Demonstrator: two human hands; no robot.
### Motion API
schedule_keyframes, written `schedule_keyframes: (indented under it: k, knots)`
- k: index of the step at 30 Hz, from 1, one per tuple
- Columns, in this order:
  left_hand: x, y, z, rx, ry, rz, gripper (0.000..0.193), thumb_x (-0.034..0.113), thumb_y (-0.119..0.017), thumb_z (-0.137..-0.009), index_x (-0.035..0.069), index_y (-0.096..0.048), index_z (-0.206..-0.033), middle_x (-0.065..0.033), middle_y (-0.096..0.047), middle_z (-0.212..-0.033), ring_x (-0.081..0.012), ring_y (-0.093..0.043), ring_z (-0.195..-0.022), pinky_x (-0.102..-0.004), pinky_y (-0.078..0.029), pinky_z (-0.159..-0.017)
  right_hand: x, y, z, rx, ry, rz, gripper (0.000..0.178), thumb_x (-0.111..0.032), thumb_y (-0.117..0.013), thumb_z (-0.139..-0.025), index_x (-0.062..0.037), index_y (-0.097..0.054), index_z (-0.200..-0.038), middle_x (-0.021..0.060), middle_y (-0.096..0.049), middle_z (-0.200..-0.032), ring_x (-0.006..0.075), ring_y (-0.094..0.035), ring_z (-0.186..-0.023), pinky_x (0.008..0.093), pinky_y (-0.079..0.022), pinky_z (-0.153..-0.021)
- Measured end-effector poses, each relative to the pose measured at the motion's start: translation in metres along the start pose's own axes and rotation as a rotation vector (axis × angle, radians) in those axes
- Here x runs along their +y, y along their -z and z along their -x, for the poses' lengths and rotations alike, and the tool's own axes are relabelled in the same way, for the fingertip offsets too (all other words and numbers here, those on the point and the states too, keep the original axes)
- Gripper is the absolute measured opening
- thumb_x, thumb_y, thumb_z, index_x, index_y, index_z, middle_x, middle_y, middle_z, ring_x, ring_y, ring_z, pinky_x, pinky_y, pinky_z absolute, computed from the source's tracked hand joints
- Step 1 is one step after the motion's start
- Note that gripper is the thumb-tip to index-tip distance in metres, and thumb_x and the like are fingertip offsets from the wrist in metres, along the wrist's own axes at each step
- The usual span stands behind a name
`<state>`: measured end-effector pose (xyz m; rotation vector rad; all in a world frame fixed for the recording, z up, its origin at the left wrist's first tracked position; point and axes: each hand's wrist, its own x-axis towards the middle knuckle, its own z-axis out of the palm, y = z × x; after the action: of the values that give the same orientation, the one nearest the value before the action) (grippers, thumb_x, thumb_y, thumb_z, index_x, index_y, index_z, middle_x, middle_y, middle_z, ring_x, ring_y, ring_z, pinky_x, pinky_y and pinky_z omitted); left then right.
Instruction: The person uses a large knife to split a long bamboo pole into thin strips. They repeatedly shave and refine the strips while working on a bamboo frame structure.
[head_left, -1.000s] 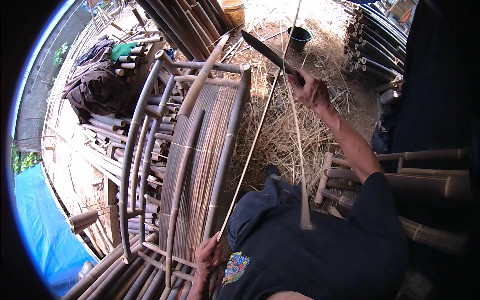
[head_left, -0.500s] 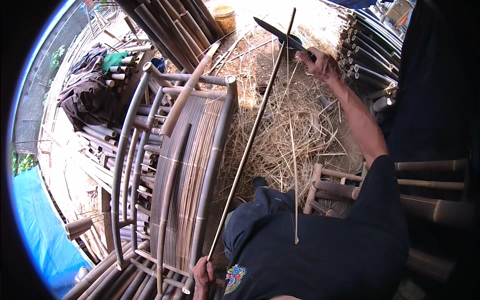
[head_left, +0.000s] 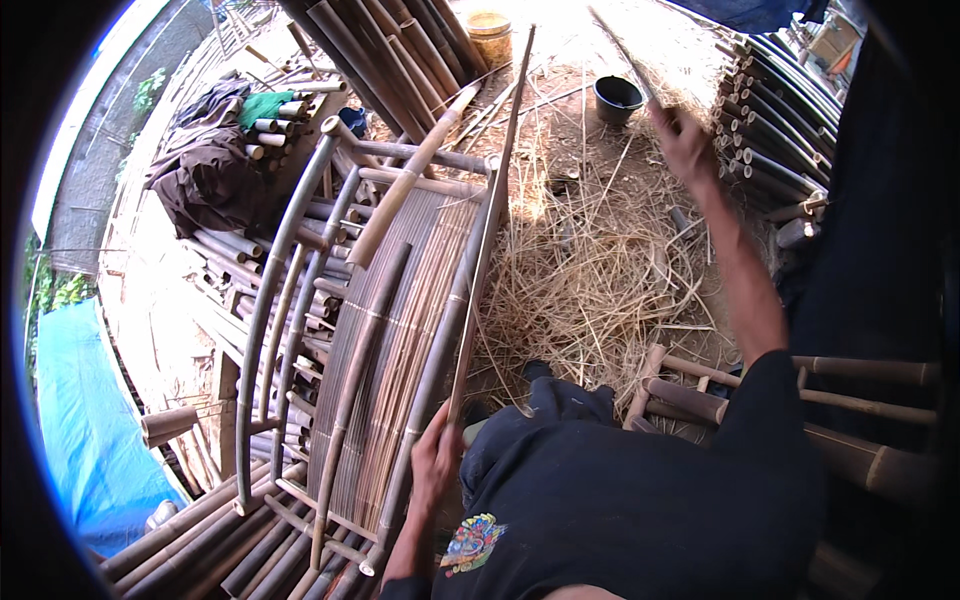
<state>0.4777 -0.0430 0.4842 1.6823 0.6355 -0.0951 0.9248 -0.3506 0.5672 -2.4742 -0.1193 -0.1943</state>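
My left hand (head_left: 437, 462) is closed around the lower end of a long, narrow bamboo strip (head_left: 497, 190). The strip stands steeply upward, passing in front of the right rail of a bamboo bench (head_left: 428, 360) with a slatted seat. My right hand (head_left: 690, 150), slightly blurred, grips a long-bladed knife (head_left: 625, 50). Its blade points up and to the left, apart from the strip. Across the bench lie a wide half-round bamboo piece (head_left: 415, 175) and a slimmer bamboo length (head_left: 360, 330).
Bamboo shavings (head_left: 590, 270) cover the ground ahead, with a black bucket (head_left: 617, 100) beyond. Stacked bamboo poles (head_left: 770, 110) stand at the far right, and a yellowish bucket (head_left: 490, 40) at the back. Another bamboo frame (head_left: 690, 400) is beside my right arm; a blue tarp (head_left: 95, 420) lies left.
My left hand has moved forward with the strip, which now stands steeper. The knife has come away from the strip toward the right. A thin sliver that hung over my lap no longer shows there.
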Motion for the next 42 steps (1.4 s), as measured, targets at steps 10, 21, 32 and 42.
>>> schedule_keyframes:
  k: [10, 21, 32, 42]
  knots:
    - [0.145, -0.038, -0.088, -0.237, 0.043, 0.394, 0.034, 0.022, -0.05, -0.101, 0.003, -0.054, -0.13, 0.0059, -0.048, -0.063, -0.0009, -0.038, -0.047, -0.0171, -0.028, -0.041, -0.1, -0.091, 0.21, -0.191, 0.559, -0.185, 0.057, -0.062, -0.056, -0.087, -0.0052, -0.053, -0.084, 0.0123, -0.061, -0.071, 0.033, -0.066, -0.066, 0.0424, -0.053, -0.056]
    - [0.11, -0.009, -0.05, -0.19, 0.004, 0.387, 0.044, 0.023, -0.052, -0.1, 0.002, -0.046, -0.138, 0.0049, -0.047, -0.064, -0.001, -0.038, -0.047, -0.0173, -0.029, -0.04, -0.11, -0.108, 0.204, -0.156, 0.431, -0.142, 0.057, -0.067, -0.049, -0.088, -0.0101, -0.059, -0.09, 0.0118, -0.063, -0.063, 0.0317, -0.067, -0.06, 0.0437, -0.054, -0.054]
    - [0.061, 0.035, 0.03, -0.207, 0.046, 0.334, 0.043, 0.021, -0.05, -0.101, 0.0, -0.047, -0.138, 0.0049, -0.045, -0.063, -0.0018, -0.038, -0.05, -0.017, -0.028, -0.046, -0.104, -0.098, 0.175, -0.059, 0.433, -0.008, 0.064, -0.071, -0.041, -0.09, -0.0087, -0.057, -0.081, 0.0075, -0.059, -0.056, 0.0177, -0.06, -0.046, 0.0358, -0.049, -0.039]
    - [-0.013, 0.094, 0.102, -0.354, 0.098, 0.356, 0.04, 0.02, -0.054, -0.098, -0.004, -0.053, -0.13, 0.0019, -0.053, -0.071, -0.004, -0.044, -0.06, -0.0198, -0.035, -0.054, -0.097, -0.054, 0.127, 0.058, 0.362, -0.026, 0.055, -0.064, -0.047, -0.092, -0.0104, -0.061, -0.086, 0.0038, -0.058, -0.057, 0.0202, -0.06, -0.048, 0.0371, -0.047, -0.042]
